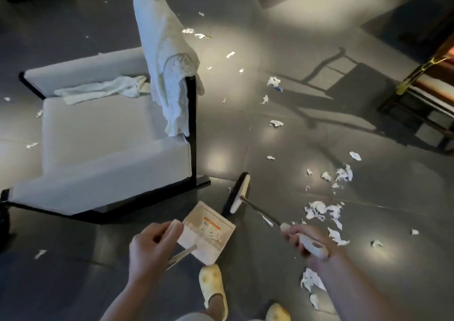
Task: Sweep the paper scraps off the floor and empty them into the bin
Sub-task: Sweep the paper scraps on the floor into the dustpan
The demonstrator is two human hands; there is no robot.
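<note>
Left hand is wrapped around the dustpan handle, right hand clenched on the broom handle; paper scraps lie scattered across the floor.

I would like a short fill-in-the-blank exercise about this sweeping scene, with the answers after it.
1. The right hand holds the handle of the ____.
2. The left hand holds the ____ by its handle.
3. A white cloth hangs over the back of the ____.
4. Most paper scraps lie on the ____.

Answers: broom; dustpan; chair; floor
</note>
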